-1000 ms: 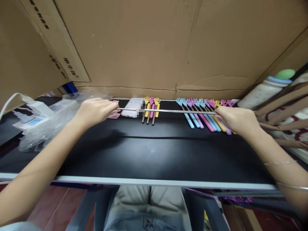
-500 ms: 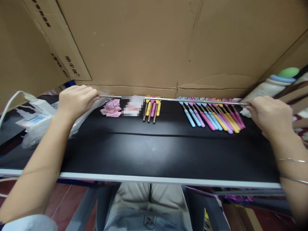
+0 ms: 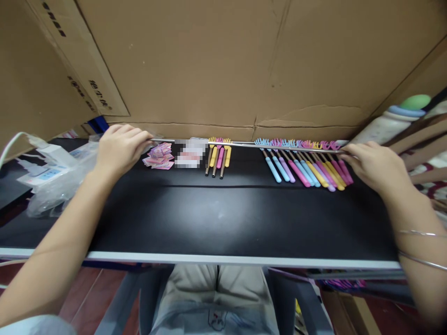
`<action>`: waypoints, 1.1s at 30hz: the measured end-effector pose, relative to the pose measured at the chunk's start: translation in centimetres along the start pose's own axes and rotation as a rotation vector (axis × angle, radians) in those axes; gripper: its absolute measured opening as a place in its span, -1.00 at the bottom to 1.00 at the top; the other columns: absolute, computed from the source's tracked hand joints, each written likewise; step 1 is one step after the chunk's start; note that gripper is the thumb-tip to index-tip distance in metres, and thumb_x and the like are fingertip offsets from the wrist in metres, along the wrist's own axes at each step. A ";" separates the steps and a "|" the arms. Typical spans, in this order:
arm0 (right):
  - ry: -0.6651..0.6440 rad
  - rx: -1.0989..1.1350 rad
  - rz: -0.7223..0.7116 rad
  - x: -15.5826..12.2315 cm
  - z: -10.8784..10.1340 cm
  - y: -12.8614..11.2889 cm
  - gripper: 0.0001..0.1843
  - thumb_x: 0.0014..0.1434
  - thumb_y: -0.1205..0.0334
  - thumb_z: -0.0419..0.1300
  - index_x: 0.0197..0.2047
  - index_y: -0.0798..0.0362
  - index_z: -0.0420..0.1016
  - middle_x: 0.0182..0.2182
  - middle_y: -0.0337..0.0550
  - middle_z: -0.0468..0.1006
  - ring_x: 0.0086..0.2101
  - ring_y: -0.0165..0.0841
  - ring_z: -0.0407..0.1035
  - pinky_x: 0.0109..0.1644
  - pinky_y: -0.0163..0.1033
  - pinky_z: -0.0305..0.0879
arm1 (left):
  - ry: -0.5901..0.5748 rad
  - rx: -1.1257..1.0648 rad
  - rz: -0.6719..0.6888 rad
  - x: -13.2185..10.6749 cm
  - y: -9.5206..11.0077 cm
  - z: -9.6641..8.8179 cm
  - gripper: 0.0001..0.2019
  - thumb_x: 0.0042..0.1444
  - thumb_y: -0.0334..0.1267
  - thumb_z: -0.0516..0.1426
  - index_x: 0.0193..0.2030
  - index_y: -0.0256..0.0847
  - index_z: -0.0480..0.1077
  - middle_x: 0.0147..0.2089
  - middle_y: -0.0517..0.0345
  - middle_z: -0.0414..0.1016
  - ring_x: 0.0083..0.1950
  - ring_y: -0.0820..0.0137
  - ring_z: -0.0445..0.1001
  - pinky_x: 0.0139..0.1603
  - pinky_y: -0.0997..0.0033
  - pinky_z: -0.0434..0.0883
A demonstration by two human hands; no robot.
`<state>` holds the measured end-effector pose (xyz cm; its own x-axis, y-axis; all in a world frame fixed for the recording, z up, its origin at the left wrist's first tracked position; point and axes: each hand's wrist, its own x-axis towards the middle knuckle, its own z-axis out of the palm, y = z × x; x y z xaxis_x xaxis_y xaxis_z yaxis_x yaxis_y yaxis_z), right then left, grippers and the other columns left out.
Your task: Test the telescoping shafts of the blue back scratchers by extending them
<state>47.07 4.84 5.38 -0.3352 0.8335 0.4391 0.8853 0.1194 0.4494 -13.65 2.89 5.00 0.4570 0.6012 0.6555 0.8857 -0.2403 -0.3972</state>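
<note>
A long thin telescopic metal rod [image 3: 240, 144] stretches level across the back of the black table. My left hand [image 3: 122, 146] is closed round its left end, and the fingers of my right hand [image 3: 377, 165] grip the right end. Both tips of the rod are hidden in my hands. Behind and below it lies a row of back scratchers [image 3: 302, 172] with claw-shaped heads and blue, purple, pink and yellow handles. Left of that row sits a smaller bunch of yellow and pink back scratchers [image 3: 220, 157], with brownish metal tubes among them.
A pile of pink printed slips [image 3: 159, 156] and a blurred-out packet [image 3: 191, 153] lie at the back left. On the far left are a power strip [image 3: 49, 174] and clear plastic bag [image 3: 52, 200]. A white bottle [image 3: 384, 125] stands at right. Cardboard [image 3: 195, 60] walls the back.
My hands have come closer together, the left moving right and the right moving left. The visible stretch of rod between them is shorter. The back scratchers on the table lie as before.
</note>
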 end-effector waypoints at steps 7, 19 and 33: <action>0.128 0.100 -0.090 0.7 -3.2 -5.8 -0.70 0.26 0.12 -0.06 -0.21 0.07 0.44 -0.31 0.00 0.54 -0.39 -0.29 0.32 -0.37 -0.27 0.04 | 0.027 0.004 0.089 1.6 4.6 -1.8 -0.75 0.28 -0.16 -0.08 -0.26 -0.13 0.39 -0.33 0.18 0.52 -0.28 0.36 0.36 -0.22 0.34 0.23; 0.301 0.338 -0.371 1.0 -7.4 -18.7 -0.66 0.33 0.13 -0.11 -0.35 0.06 0.38 -0.55 -0.23 0.48 -0.55 -0.44 0.30 -0.52 -0.31 -0.11 | 0.086 -0.153 0.250 3.9 16.3 -4.3 -0.79 0.25 -0.24 0.02 -0.40 -0.20 0.35 -0.51 0.21 0.46 -0.44 0.41 0.43 -0.42 0.39 0.17; 0.242 0.322 -0.400 2.1 -8.2 -20.4 -0.70 0.33 0.14 -0.11 -0.18 0.06 0.41 -0.44 -0.21 0.53 -0.51 -0.45 0.35 -0.51 -0.30 -0.15 | 0.069 -0.211 0.270 5.6 17.9 -3.6 -0.72 0.27 -0.18 -0.02 -0.43 -0.22 0.33 -0.55 0.18 0.43 -0.50 0.43 0.41 -0.52 0.42 0.03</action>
<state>25.67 -0.27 3.57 -0.6953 0.5469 0.4663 0.7153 0.5903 0.3741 5.07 -0.78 3.90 0.6755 0.4431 0.5894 0.7258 -0.5407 -0.4252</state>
